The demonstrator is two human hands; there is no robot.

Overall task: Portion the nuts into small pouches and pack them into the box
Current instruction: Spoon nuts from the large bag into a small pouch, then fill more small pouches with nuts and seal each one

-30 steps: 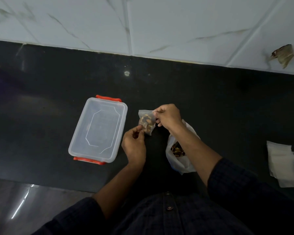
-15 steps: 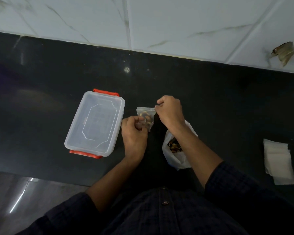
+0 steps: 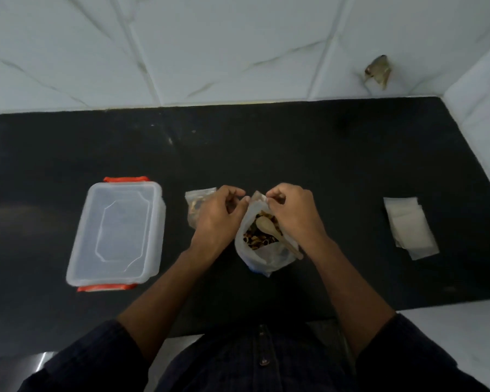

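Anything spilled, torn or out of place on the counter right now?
No spill shows. The one oddity is off the counter: a brown torn scrap stuck to the white wall tile at upper right. The box is still lidded, with the filled pouch lying beside it.

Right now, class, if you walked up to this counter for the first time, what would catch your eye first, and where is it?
The two hands, left hand and right hand, meet mid-counter, fingers pinching a small pouch over the open white bag of nuts, where a wooden spoon lies. To their left sits the lidded clear box with orange clips; to the right, a stack of empty pouches.
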